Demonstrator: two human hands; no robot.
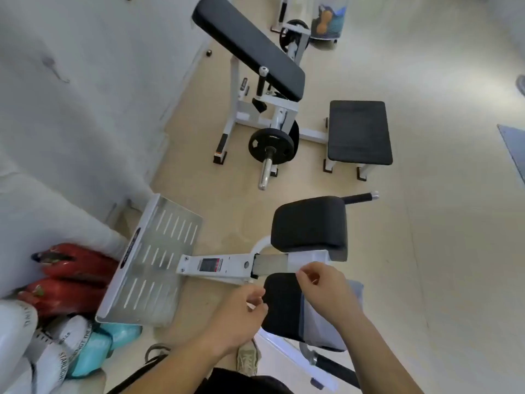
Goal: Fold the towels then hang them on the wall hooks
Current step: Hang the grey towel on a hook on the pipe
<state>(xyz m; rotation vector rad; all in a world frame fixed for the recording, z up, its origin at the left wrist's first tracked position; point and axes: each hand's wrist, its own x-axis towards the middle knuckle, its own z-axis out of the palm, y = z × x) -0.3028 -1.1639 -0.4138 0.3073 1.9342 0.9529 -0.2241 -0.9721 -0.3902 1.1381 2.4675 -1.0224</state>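
Dark clothing [241, 383] fills the bottom edge, and two bare forearms reach forward from it over a black seat pad [281, 302] of a white-framed gym machine. A pale grey-blue towel [321, 328] lies draped over the right part of that pad, hanging down its right side.

The right hand [326, 288] hovers over the towel's far end, thumb and forefinger drawn close together; whether they pinch a towel edge cannot be told through the blur. The left hand [238, 314] sits just left of the pad, fingers loosely curled, with nothing visible in them.

Below the pad's left corner a pale shoe [248, 356] stands on the beige floor [440, 251]. Beyond the pad a second black cushion [309, 223] rises on the same frame. Left of the pad lies a slotted metal foot plate [153, 265], and further left, against the white wall [85, 109], are red bags [74, 277], white sacks [56, 351] and a teal bag [93, 354]. Well beyond the pad stands a bench machine with a black weight plate [270, 143].
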